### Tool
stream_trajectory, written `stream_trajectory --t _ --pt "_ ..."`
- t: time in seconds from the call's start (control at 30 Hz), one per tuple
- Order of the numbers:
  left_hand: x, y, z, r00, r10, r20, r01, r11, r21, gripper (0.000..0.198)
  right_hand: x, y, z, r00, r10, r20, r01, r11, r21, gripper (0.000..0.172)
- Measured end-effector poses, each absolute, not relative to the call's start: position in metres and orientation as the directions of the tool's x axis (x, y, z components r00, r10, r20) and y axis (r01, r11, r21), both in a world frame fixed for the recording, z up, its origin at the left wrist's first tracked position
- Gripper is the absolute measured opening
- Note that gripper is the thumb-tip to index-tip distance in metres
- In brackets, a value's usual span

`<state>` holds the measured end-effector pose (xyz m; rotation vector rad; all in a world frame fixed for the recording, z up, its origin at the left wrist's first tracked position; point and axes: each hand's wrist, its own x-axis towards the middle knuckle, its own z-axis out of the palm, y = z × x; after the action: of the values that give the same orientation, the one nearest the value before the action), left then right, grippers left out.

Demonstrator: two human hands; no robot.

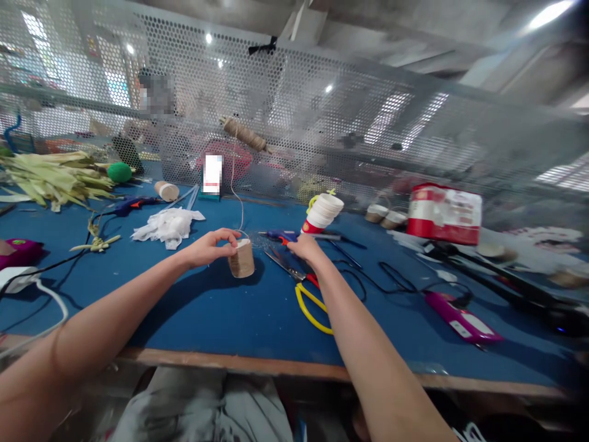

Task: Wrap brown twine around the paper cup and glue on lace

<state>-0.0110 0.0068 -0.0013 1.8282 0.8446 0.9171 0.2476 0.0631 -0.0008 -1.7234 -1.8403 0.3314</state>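
Observation:
My left hand is closed around the top of a small cup wrapped in tan twine, which stands on the blue table. A strand of twine runs up from the cup to a twine spool hung on the mesh screen. My right hand reaches over a blue glue gun beside a tilted stack of paper cups; its fingers are hidden. Scissors with yellow handles lie just under my right forearm.
Dried corn husks, a green ball and white cloth scraps lie left. A red-and-white box, small wrapped cups, black cables and a purple device lie right. A person sits behind the mesh screen.

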Motion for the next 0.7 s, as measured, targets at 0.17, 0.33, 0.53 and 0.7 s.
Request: stream_trajectory --t 0.17,0.33,0.53,0.7 --pt "-0.018 0.013 -0.003 0.526 0.814 0.248 0.128 -0.364 0.922 0.014 0.234 0.029 0.023 0.024 0.982 0.188 0.656 0.127 -0.744 0.010" --pt "-0.023 0.019 -0.007 0.535 0.815 0.223 0.067 -0.303 0.951 0.015 0.213 -0.009 0.035 -0.078 0.996 0.034 0.383 0.062 -0.922 0.020" --pt "-0.024 0.023 -0.009 0.525 0.832 0.179 0.053 -0.241 0.969 0.016 0.208 -0.025 0.036 -0.125 0.989 0.080 0.468 0.130 -0.874 0.020" --pt "-0.025 0.024 -0.010 0.513 0.838 0.185 0.056 -0.248 0.967 0.014 0.207 -0.030 0.038 -0.111 0.991 0.077 0.553 0.126 -0.823 0.022"
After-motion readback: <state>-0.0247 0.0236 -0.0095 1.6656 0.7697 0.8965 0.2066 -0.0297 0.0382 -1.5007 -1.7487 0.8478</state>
